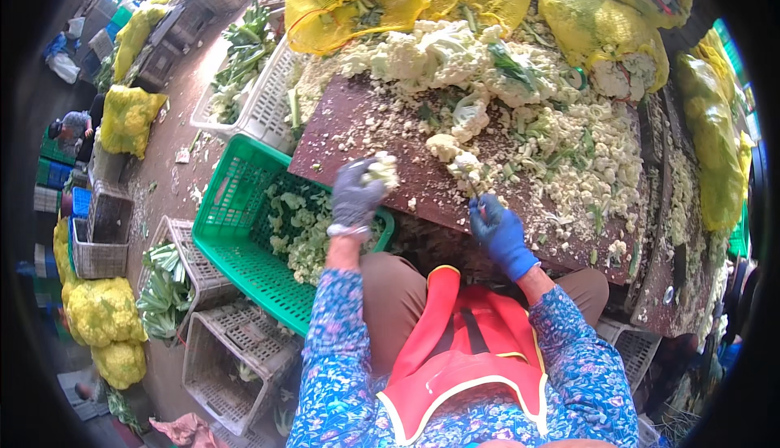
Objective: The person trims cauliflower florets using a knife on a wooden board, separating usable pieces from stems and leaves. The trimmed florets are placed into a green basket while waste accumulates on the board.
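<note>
My left hand (356, 191), in a grey glove, grips a piece of cauliflower (384, 169) above the near left edge of the table, beside the green basket. In my right hand (501, 228), which wears a blue glove, is a small knife (475, 189) with its blade pointing away from me. The blade tip meets a cauliflower floret (465, 166) on the dark red tabletop (365, 104). Another floret (443, 147) lies just beyond it. Heaped cauliflower (439, 52) covers the far part of the table, with crumbs and small florets spread to the right.
A green plastic basket (234, 228) holding cut florets stands at my left knee. White crates (268, 97) with leaves stand left of the table, and a greyish crate (234, 359) lies nearer. Yellow mesh sacks (597, 18) rest along the far side. A person (73, 128) is far left.
</note>
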The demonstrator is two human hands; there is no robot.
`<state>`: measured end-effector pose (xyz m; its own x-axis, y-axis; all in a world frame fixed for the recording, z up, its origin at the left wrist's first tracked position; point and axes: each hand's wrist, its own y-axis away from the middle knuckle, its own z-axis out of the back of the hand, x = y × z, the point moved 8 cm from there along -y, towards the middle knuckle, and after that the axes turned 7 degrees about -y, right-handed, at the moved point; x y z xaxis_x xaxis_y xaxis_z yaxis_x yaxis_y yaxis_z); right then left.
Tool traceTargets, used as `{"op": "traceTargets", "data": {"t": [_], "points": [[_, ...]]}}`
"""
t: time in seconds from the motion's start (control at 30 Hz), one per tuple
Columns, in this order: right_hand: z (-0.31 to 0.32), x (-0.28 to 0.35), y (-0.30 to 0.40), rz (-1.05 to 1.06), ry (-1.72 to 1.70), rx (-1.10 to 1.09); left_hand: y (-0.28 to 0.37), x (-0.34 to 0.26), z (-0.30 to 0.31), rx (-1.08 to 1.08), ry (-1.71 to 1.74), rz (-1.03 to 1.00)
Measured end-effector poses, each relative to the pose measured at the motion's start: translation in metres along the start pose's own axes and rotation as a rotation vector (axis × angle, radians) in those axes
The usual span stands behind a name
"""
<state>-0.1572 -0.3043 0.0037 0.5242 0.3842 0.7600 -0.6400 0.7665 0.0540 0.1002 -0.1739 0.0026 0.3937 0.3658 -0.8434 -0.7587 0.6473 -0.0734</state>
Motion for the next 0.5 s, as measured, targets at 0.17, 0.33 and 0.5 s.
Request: {"op": "traceTargets", "data": {"t": [0.17,0.33,0.5], "points": [[0.008,-0.005,-0.056,-0.024,0.219,-0.033,0.024,0.005,0.060,-0.124,-1.170,-0.196],[0.006,-0.032,-0.085,-0.176,-0.025,-0.039,0.042,-0.058,0.052,-0.169,-0.767,-0.197],[-0.038,-0.013,-0.061,-0.338,-0.828,0.126,0.031,-0.074,-0.048,0.192,-0.229,-0.209]]}}
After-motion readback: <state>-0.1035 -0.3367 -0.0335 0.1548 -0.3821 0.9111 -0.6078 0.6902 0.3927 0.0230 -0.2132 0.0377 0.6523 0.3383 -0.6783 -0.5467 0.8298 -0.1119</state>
